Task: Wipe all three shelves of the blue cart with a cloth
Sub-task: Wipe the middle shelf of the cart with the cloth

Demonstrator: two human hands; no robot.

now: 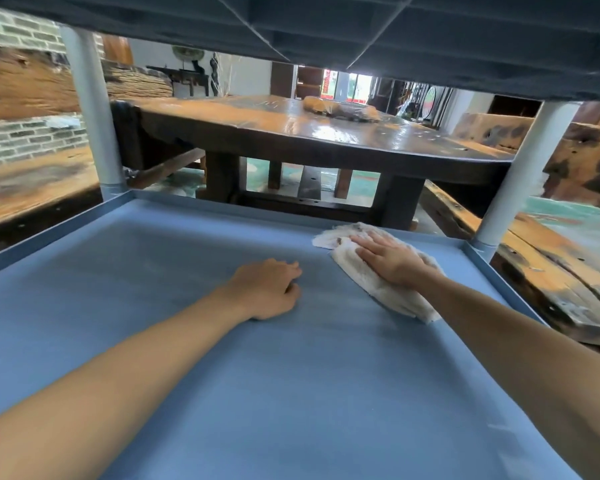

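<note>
The near edge of the blue shelf (222,375) is running out of the bottom of the view, so its near corners are not showing, and its left rim is being cut off by the left edge. The underside of the shelf above (361,26) is filling the top of the view in dark shadow, and its ribbing is hard to make out. Part of the white cloth (388,289) is lying hidden under the right hand (392,261).

The right hand is pressing flat on the cloth, fingers straight and lying together, palm down, near the far right corner of the shelf. The cloth's far end is nearly touching the shelf's far rim; its near end is trailing back beside the right forearm. The left hand (267,289) is resting on the bare shelf surface toward the middle, well apart from the cloth, fingers curled under with nothing in them.

Two pale posts are rising from the far corners: the left post (90,116) and the right post (520,174). Low raised rims are bounding the shelf along its far, left and right edges. Open blue surface is stretching to the left of the left hand and toward the near edge between the two forearms. Beyond the far rim, a dark wooden table (309,133) is standing.
</note>
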